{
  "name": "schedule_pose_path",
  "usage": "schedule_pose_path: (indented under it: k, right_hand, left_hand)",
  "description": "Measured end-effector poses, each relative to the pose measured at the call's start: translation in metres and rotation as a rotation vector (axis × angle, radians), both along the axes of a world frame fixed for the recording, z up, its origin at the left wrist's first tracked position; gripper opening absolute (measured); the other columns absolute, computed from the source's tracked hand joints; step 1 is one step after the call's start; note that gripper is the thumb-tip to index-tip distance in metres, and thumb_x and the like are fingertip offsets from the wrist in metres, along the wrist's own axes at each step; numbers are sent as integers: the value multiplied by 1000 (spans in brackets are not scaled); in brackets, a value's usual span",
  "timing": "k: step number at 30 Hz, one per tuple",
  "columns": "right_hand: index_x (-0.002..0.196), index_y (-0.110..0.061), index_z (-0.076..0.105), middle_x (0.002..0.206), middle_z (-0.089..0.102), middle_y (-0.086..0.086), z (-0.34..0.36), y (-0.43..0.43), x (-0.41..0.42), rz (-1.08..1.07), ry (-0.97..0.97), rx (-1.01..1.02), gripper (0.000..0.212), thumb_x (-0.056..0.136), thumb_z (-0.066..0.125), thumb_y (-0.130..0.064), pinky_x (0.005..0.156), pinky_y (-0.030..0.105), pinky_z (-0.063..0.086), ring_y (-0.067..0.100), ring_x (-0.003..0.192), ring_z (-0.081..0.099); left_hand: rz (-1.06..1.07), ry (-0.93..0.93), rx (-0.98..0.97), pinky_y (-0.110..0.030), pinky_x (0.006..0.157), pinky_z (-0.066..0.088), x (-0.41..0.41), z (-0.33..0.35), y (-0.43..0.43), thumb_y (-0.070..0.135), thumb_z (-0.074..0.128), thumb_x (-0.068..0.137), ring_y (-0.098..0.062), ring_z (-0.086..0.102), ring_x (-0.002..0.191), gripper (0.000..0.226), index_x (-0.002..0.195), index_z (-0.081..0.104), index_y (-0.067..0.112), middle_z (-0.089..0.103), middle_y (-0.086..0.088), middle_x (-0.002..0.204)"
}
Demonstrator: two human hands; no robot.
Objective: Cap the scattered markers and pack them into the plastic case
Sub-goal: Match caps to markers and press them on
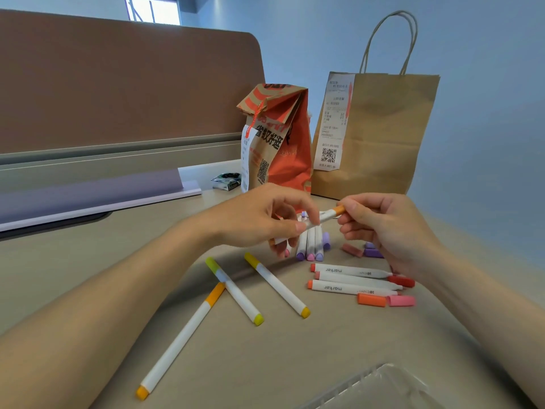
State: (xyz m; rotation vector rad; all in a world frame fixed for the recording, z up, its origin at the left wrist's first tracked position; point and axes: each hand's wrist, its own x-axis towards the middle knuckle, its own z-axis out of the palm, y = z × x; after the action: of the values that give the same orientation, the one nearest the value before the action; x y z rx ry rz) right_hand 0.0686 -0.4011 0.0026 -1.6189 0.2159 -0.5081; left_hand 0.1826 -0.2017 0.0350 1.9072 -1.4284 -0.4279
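Three capped markers lie on the table (88,290) nearest the left forearm: an orange-ended marker (180,340), a yellow-green marker (240,296) whose barrel crosses over the orange one's far tip, and a yellow marker (278,286) just beside them. To the right, three white barrels printed "marker" (351,278) lie side by side and touching, with a loose orange cap (371,299) and a pink cap (401,300) just in front of them. A dusty pink cap (352,250) and a purple cap (373,253) lie farther back, partly hidden by the right hand. A small cluster of purple- and pink-ended markers (309,243) sits under the left hand, which covers its far part. The clear plastic case (374,388) shows only at the bottom edge, well apart from the markers. Behind stand an orange printed paper bag (280,143) and a brown handled bag (380,134) bearing a receipt (334,122).

Both hands are raised above the table and meet over the cluster. The left hand (265,219) curls its fingers round the white barrel of the held marker (321,217). The right hand (383,228) pinches that marker's orange cap (340,209) between thumb and forefinger; whether the cap is fully seated cannot be told.
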Motion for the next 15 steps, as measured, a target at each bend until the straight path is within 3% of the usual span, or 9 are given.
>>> schedule_pose_path:
  k: [6, 9, 12, 15]
  right_hand:
    - [98, -3, 73, 79, 72, 13, -5, -3, 2, 67, 67, 64, 14, 91, 63, -10, 64, 23, 60, 18, 68, 68]
    - [105, -10, 72, 84, 75, 10, -4, -7, 2, 29, 98, -20, 16, 92, 65, -15, 69, 29, 61, 21, 71, 70]
    - [106, -13, 73, 84, 75, 7, -1, -19, 1, -59, 124, -138, 16, 93, 65, -19, 68, 29, 60, 18, 69, 70]
    - [99, -15, 75, 79, 74, 2, -1, -32, 0, -147, 166, -290, 12, 93, 66, -21, 63, 25, 57, 12, 63, 67]
  left_hand:
    - [-90, 97, 91, -24, 76, 52, 5, 6, 10, 9, 49, 101, -27, 68, 86, 26, 115, 70, 16, 69, -16, 95]
    - [-100, 143, 102, -23, 78, 53, 10, 9, 14, 0, 46, 101, -18, 69, 84, 31, 119, 68, 13, 69, -10, 89]
    - [-51, 12, 129, -20, 76, 52, 14, 12, 17, -3, 51, 98, -16, 69, 79, 35, 113, 69, 22, 68, -11, 83]
    - [9, -159, 221, -19, 69, 53, 16, 13, 16, 1, 56, 96, -12, 70, 72, 32, 107, 68, 29, 70, 4, 75]
